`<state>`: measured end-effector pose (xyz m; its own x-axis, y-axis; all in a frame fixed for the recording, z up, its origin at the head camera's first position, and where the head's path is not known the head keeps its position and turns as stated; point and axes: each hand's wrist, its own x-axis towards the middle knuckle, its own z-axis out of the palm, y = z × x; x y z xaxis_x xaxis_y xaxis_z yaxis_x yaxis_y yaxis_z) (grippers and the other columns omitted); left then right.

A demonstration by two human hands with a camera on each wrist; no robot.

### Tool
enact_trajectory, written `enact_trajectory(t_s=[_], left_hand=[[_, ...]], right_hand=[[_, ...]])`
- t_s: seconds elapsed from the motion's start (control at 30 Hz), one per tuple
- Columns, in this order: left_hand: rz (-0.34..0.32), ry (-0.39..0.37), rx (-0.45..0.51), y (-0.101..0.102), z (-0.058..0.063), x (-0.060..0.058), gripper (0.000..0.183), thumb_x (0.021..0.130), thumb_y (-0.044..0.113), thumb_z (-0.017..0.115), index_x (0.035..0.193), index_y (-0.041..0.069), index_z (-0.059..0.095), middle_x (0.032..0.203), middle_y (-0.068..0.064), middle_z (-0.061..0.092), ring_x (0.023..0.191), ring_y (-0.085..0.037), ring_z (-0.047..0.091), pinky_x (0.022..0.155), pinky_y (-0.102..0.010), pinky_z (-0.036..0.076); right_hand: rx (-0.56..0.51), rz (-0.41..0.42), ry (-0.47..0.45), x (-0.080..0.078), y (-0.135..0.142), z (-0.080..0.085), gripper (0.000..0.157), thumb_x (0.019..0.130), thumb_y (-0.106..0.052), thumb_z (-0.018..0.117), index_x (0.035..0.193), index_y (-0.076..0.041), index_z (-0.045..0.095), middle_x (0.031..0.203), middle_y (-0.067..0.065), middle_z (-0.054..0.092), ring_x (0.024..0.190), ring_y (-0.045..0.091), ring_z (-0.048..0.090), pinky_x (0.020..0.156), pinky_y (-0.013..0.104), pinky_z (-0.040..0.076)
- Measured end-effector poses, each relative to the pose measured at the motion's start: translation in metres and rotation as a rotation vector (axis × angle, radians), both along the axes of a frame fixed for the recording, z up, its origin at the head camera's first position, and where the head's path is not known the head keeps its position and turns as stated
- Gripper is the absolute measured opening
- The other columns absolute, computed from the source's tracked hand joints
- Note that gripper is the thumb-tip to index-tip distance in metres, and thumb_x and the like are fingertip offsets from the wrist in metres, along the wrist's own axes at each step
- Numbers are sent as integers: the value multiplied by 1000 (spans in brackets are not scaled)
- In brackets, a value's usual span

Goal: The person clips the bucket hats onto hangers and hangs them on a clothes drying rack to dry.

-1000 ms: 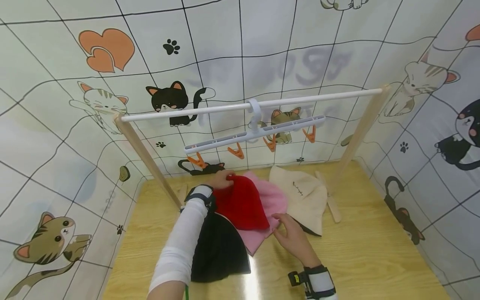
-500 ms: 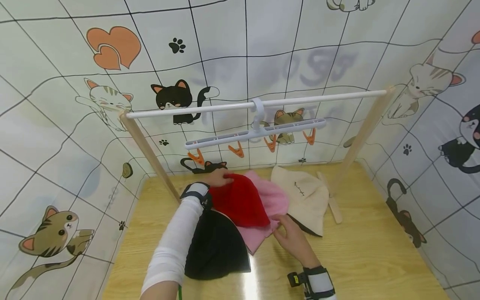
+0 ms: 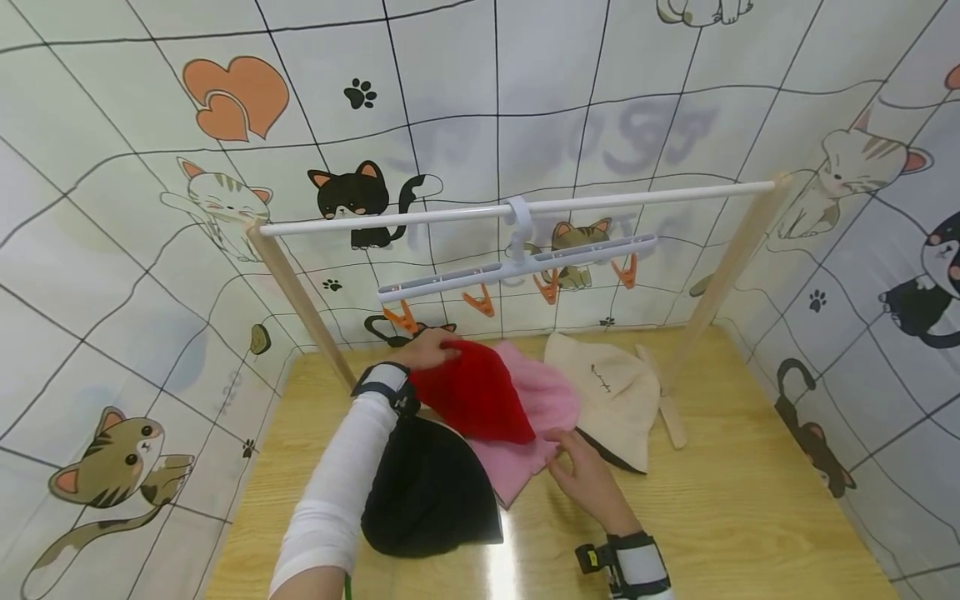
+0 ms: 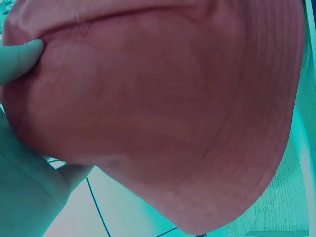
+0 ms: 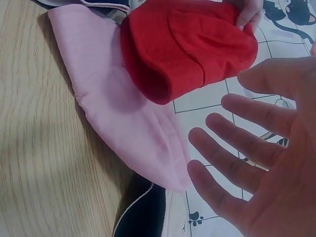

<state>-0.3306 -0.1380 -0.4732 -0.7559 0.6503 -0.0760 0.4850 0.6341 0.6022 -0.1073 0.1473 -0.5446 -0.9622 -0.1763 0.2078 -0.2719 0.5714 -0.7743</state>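
Observation:
My left hand (image 3: 426,350) pinches a red bucket hat (image 3: 476,396) by its crown and holds it lifted, brim toward the right. In the left wrist view the thumb (image 4: 29,55) presses on the hat's cloth, which fills most of that view with a tinted colour. Below the red hat lies a pink hat (image 3: 551,400). Beside that pink hat is my right hand (image 3: 588,483). Its fingers (image 5: 237,153) look straight and spread in the right wrist view, with nothing between them. Whether a fingertip touches the pink cloth, I cannot tell.
A black hat (image 3: 427,496) lies front left and a cream hat (image 3: 607,383) at the right. Over them, a grey hanger (image 3: 517,265) with several orange clips (image 3: 480,301) hangs from a white rod (image 3: 630,197) on wooden posts (image 3: 300,304). Cat-print walls surround the table (image 3: 735,467).
The left hand has shifted slightly left and raised the red hat a little, its brim moving up off the pink hat. The right hand has hardly moved.

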Motion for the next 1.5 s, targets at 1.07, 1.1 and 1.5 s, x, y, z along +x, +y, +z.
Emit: enact_trajectory(t_s=[1.07,1.1,1.5], left_hand=[[310,-11,199,-42,28,28,24,98,10,55,120,5,62,93,-9,65,75,-24,59,71,-33,53],[315,17,195,-43,29,30,24,98,9,55,120,5,62,93,-9,65,74,-24,58,70,-32,52],[443,136,210,-45,37,48,20,96,7,56,113,-2,65,97,-16,68,77,-27,59,71,-35,54]], right_hand=[[58,123,112,-52,-44,44,31,90,-8,66,120,-10,61,110,6,66,100,22,61,87,40,51],[68,127,122,-55,-46,47,30,90,-9,65,120,-11,62,110,4,67,99,21,61,87,39,51],[77,223,162,-85,-76,91,35,91,-10,63,125,-2,57,121,9,62,105,19,59,88,33,51]])
